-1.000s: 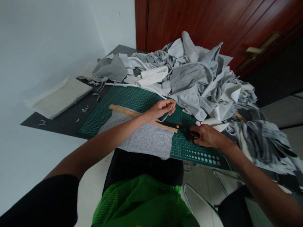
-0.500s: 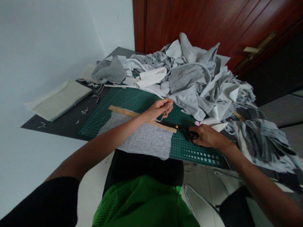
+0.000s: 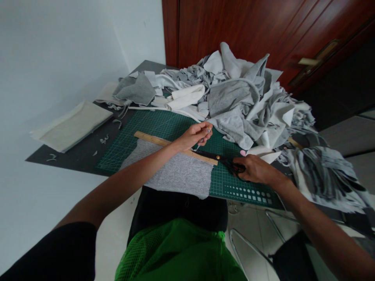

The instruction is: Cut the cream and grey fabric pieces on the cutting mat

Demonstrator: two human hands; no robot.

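My right hand (image 3: 254, 168) is wrapped round the handles of black scissors (image 3: 218, 157). Their blades point left, lying along the far edge of a wooden ruler (image 3: 152, 138), close under my left hand. With fingers pinched together, my left hand (image 3: 197, 134) grips a thin strip of grey fabric (image 3: 197, 148) just above the blade tips; most of the strip is hidden by the fingers. A piece of heathered grey fabric (image 3: 181, 173) lies flat beneath the ruler, and its near edge reaches past the mat's front edge. My left forearm crosses over both.
Under the work is a green cutting mat (image 3: 172, 121) on a dark table (image 3: 79, 156). Heaped grey and white fabric (image 3: 234, 97) covers the back. A cream fabric stack (image 3: 73, 125) lies left, with small scraps nearby. Grey strips (image 3: 325, 175) are piled right. A chair (image 3: 293, 253) stands below.
The view has shifted very slightly. Both hands, the scissors and the ruler stay almost in place; the strip below my left fingers hangs a little differently.
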